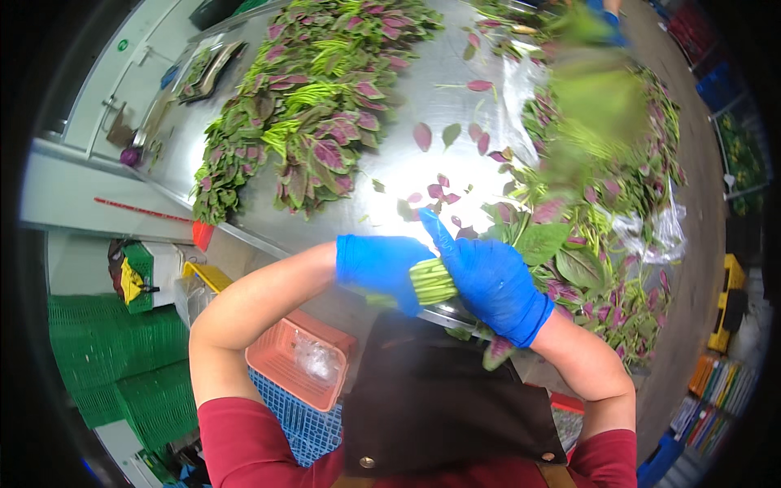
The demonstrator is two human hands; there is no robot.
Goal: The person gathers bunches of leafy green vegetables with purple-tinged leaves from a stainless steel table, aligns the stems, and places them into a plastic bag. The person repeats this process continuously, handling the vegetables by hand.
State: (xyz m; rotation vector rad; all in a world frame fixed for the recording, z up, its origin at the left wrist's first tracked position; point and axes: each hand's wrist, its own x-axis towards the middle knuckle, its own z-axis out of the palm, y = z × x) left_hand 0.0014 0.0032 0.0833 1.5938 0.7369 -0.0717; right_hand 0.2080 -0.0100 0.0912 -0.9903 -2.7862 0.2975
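My left hand [383, 266], in a blue glove and blurred, is closed over the stem end of a bunch of green stems [434, 282] at the steel table's near edge. My right hand [501, 287], also gloved in blue, grips the same bunch closer to its leaves, thumb pointing away from me. Broad green and purple leaves [543, 244], which look like red amaranth, spread beyond my right hand. Loose purple leaves [439, 192] lie on the steel table [390, 183] just past my hands. My palms and the hidden stretches of stem cannot be seen.
Leafy bunches [317, 116] are laid in rows at the left. A loose heap of amaranth [634, 293] with clear plastic [665, 229] lies at the right. Another person's gloved hand [610, 24] is at the far right. A salmon-coloured basket [293, 360] stands below the table.
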